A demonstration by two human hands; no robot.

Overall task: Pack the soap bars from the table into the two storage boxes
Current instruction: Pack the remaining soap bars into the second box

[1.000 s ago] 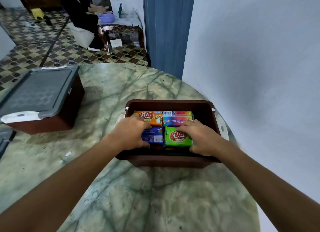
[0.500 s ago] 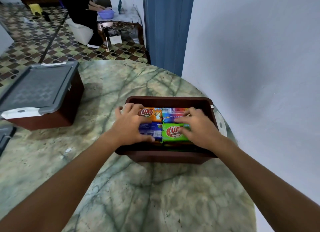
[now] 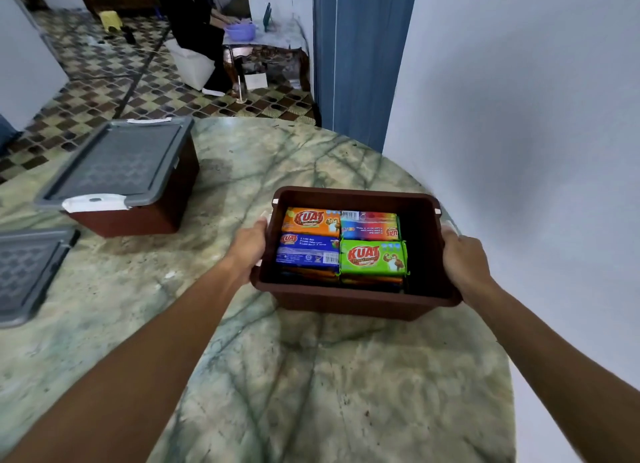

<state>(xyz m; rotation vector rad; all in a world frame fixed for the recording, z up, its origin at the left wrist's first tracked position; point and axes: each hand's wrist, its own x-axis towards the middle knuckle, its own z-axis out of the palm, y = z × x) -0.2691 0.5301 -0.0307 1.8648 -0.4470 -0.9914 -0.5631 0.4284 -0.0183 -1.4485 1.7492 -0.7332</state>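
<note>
Inside open box (image 3: 353,298): four soap bars (image 3: 373,257), hands gripping sides.

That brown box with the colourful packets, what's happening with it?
A person holds the open brown box by its two short sides, left hand on one, right hand on the other. Inside, soap bars sit packed in neat stacks. On the marble table a second box already has its grey lid on, and a spare lid lies nearby.
</note>
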